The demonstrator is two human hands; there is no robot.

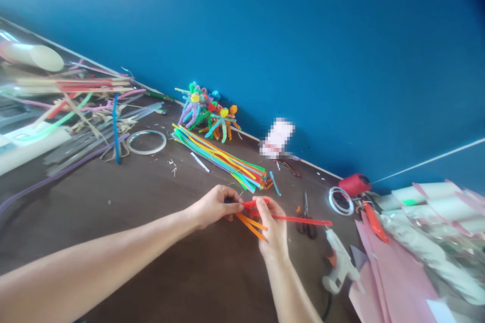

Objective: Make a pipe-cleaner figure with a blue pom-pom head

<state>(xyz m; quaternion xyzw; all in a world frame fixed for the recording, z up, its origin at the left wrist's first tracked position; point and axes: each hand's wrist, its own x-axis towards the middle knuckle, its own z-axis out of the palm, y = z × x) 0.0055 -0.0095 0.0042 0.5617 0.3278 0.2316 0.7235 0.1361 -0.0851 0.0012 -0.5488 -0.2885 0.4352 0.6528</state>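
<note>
Dark bench (212, 287) that carried a multicoloured pipe-cleaner bundle (222, 159).
Right hand (273, 222): fingers grasped a red pipe cleaner (303, 220), its free length pointing right. Left hand (220, 205): fingers pinched orange pipe cleaners (253, 226) near one end. Both colours showed between the hands, nearer than the bundle.

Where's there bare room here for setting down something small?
Mostly bare tabletop lies between your left forearm and the white ring; also between both forearms, on your side of the orange stems. Crowded: the far left, with piled strips, and the right, with the glue gun and pink sheets.
</note>
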